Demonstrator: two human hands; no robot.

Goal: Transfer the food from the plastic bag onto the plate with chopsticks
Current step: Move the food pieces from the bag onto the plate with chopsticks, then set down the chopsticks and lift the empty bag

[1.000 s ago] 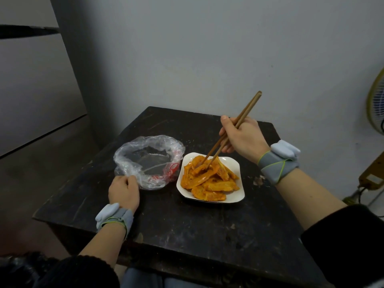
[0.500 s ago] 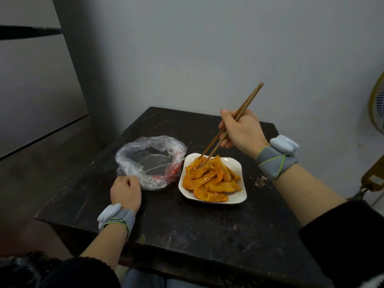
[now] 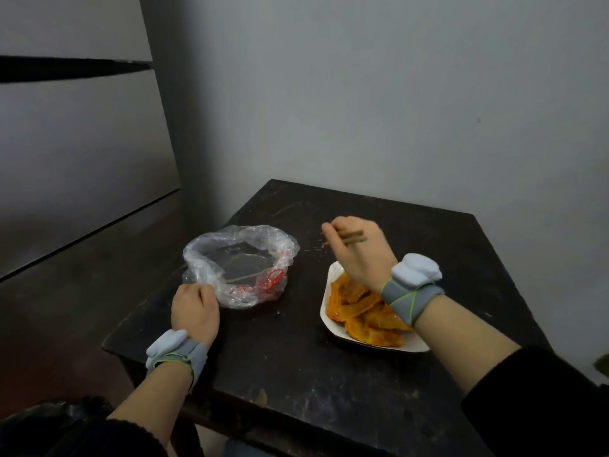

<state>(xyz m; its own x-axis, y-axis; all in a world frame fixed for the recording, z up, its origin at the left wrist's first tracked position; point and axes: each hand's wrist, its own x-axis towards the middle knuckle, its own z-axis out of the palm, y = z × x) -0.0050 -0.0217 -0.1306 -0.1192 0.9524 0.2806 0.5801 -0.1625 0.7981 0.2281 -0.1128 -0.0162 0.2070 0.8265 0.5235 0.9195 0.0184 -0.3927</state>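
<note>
A clear plastic bag with red print lies open on the dark table; I see no food inside it. My left hand grips its near edge. A white plate to the right holds several orange food strips. My right hand hovers over the plate's far end, shut on a pair of wooden chopsticks. Only the blunt ends of the chopsticks show beyond the hand. Their tips are hidden behind my fingers.
The small table stands in a corner, with a grey wall behind and grey panels to the left. Its front and left edges drop off close to my arms. Crumbs lie near the far side of the plate.
My right hand has lifted the chopsticks off the food and swung them low and leftward past the plate's far end. The view has shifted left. My left hand stays on the bag.
</note>
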